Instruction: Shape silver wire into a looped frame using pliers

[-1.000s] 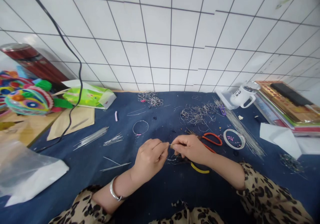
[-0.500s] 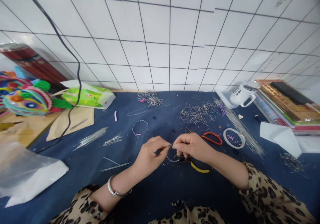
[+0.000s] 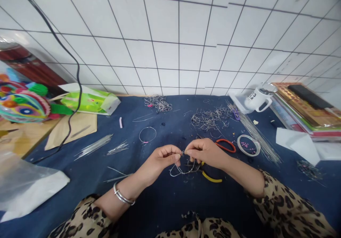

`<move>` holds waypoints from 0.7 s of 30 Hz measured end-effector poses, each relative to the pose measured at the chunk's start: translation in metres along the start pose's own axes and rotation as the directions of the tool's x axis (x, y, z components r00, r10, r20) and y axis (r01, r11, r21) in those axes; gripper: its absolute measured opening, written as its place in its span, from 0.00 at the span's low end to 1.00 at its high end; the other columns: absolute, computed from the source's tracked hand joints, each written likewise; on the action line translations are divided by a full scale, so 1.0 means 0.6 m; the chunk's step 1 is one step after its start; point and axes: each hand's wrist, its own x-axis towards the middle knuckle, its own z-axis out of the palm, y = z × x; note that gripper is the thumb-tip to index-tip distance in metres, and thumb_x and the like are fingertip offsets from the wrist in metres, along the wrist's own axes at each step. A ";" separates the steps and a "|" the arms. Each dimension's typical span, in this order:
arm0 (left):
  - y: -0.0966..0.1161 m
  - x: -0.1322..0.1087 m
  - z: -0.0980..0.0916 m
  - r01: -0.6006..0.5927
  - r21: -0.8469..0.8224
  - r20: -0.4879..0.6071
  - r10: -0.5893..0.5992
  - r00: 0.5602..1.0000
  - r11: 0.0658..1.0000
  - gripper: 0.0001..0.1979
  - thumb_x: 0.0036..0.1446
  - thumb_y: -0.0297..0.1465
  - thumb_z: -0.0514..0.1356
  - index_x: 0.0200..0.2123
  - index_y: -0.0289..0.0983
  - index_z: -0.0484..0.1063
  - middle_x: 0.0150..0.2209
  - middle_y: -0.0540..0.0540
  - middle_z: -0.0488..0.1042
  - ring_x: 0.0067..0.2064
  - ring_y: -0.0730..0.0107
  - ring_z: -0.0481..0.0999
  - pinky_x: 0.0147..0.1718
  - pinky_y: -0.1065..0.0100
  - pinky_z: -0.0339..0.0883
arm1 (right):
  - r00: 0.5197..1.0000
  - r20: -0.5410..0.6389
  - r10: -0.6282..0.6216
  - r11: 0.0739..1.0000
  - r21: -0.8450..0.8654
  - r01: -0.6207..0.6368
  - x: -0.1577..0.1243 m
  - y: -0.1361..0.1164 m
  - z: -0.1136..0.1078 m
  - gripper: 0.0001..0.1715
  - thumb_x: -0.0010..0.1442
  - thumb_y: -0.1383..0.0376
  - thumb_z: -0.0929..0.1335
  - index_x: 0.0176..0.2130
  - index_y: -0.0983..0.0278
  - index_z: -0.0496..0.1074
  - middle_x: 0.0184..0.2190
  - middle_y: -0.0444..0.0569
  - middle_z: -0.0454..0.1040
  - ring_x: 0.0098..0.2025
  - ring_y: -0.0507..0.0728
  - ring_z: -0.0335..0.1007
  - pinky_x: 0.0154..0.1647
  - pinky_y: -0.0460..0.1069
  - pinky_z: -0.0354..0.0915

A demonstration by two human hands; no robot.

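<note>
Close together over the middle of the dark blue cloth (image 3: 160,209), my two hands pinch a thin bent wire (image 3: 182,173). My left hand (image 3: 164,159) has thumb and forefinger pressed on it from the left. From the right, my right hand (image 3: 204,153) pinches it with the fingertips. The wire's loops hang below the fingers; its upper part is mostly hidden by them. Partly behind the wire and my right hand lie pliers with yellow handles (image 3: 212,178). A red-orange handle (image 3: 225,145) shows just beyond my right hand. A wire ring (image 3: 147,135) with a pink piece lies beyond my left hand.
Tangled wire (image 3: 210,120) lies at the back, with a smaller heap (image 3: 158,104) left of it. Straight wires (image 3: 94,146) lie at left. A round dish (image 3: 248,145) holds pink beads. A white mug (image 3: 259,98) stands beside stacked books (image 3: 311,114). A black cable (image 3: 77,78) hangs at left.
My fingers have shifted slightly on the wire, and its loops now show more fully below my hands. The whole view has moved a little.
</note>
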 end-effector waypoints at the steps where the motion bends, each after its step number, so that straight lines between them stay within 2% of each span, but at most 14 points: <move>1: 0.000 0.001 -0.001 0.022 -0.023 0.003 -0.022 1.000 0.999 0.10 0.53 0.33 0.59 0.37 0.34 0.71 0.25 0.48 0.72 0.29 0.73 0.69 0.33 0.69 0.61 | 1.000 -0.001 -0.008 1.000 -0.023 0.008 0.000 0.001 0.001 0.12 0.56 0.60 0.63 0.34 0.66 0.71 0.24 0.44 0.71 0.20 0.46 0.63 0.21 0.41 0.59; 3: 0.001 0.001 -0.003 0.053 -0.053 0.011 -0.052 0.999 0.997 0.13 0.52 0.33 0.60 0.40 0.34 0.71 0.25 0.48 0.72 0.28 0.73 0.69 0.33 0.68 0.61 | 0.998 -0.007 -0.058 0.993 -0.106 0.057 0.001 0.005 0.002 0.12 0.58 0.62 0.62 0.35 0.65 0.71 0.24 0.44 0.72 0.22 0.47 0.64 0.22 0.42 0.59; 5: 0.002 0.001 -0.004 0.057 -0.051 0.014 -0.056 0.998 0.997 0.12 0.52 0.33 0.60 0.40 0.34 0.72 0.25 0.48 0.72 0.28 0.72 0.70 0.34 0.67 0.62 | 0.982 -0.024 -0.185 0.951 -0.257 0.173 0.003 0.011 0.004 0.11 0.59 0.64 0.61 0.36 0.64 0.71 0.26 0.44 0.72 0.25 0.48 0.65 0.27 0.43 0.60; 6: 0.002 0.001 -0.005 0.049 -0.040 0.011 -0.049 0.999 0.998 0.11 0.51 0.33 0.60 0.38 0.34 0.72 0.24 0.48 0.72 0.29 0.72 0.70 0.35 0.66 0.62 | 0.962 -0.029 -0.272 0.901 -0.358 0.244 0.004 0.015 0.006 0.11 0.60 0.65 0.61 0.36 0.64 0.71 0.27 0.44 0.72 0.28 0.49 0.66 0.30 0.43 0.60; 9: 0.004 0.000 -0.005 0.020 0.008 0.008 -0.020 1.000 1.000 0.09 0.52 0.33 0.60 0.35 0.34 0.73 0.25 0.47 0.73 0.30 0.71 0.70 0.38 0.65 0.62 | 0.866 0.032 -0.499 0.646 -0.653 0.396 0.006 0.029 0.009 0.12 0.61 0.67 0.59 0.38 0.64 0.71 0.29 0.47 0.72 0.33 0.52 0.66 0.36 0.46 0.60; 11: 0.005 -0.001 -0.004 0.014 0.023 0.007 -0.014 1.000 1.000 0.09 0.52 0.33 0.59 0.34 0.34 0.73 0.25 0.47 0.73 0.30 0.71 0.70 0.38 0.65 0.62 | 0.815 0.095 -0.572 0.490 -0.757 0.432 0.007 0.037 0.011 0.13 0.61 0.69 0.58 0.40 0.65 0.70 0.29 0.49 0.71 0.34 0.53 0.66 0.37 0.47 0.60; 12: 0.005 -0.001 -0.003 0.018 0.019 0.005 -0.019 1.000 1.000 0.09 0.52 0.33 0.59 0.34 0.34 0.73 0.25 0.48 0.73 0.30 0.71 0.70 0.37 0.65 0.62 | 0.797 0.115 -0.593 0.441 -0.782 0.441 0.007 0.039 0.011 0.14 0.61 0.69 0.57 0.40 0.65 0.69 0.29 0.49 0.71 0.33 0.53 0.65 0.37 0.47 0.60; 15: 0.006 -0.001 -0.001 0.050 -0.034 0.000 -0.050 0.999 0.998 0.08 0.51 0.33 0.60 0.34 0.35 0.73 0.25 0.48 0.72 0.29 0.71 0.70 0.36 0.65 0.62 | 0.765 0.123 -0.632 0.392 -0.801 0.453 0.006 0.042 0.010 0.14 0.61 0.69 0.57 0.41 0.64 0.68 0.29 0.49 0.71 0.33 0.52 0.65 0.35 0.47 0.60; 21: 0.008 -0.002 0.000 0.113 -0.209 0.052 -0.104 0.993 0.971 0.07 0.51 0.32 0.59 0.33 0.35 0.73 0.25 0.47 0.71 0.28 0.72 0.69 0.32 0.69 0.63 | 0.742 0.124 -0.659 0.412 -0.765 0.494 0.011 0.047 0.009 0.13 0.62 0.68 0.57 0.43 0.65 0.67 0.33 0.49 0.72 0.35 0.52 0.66 0.38 0.48 0.61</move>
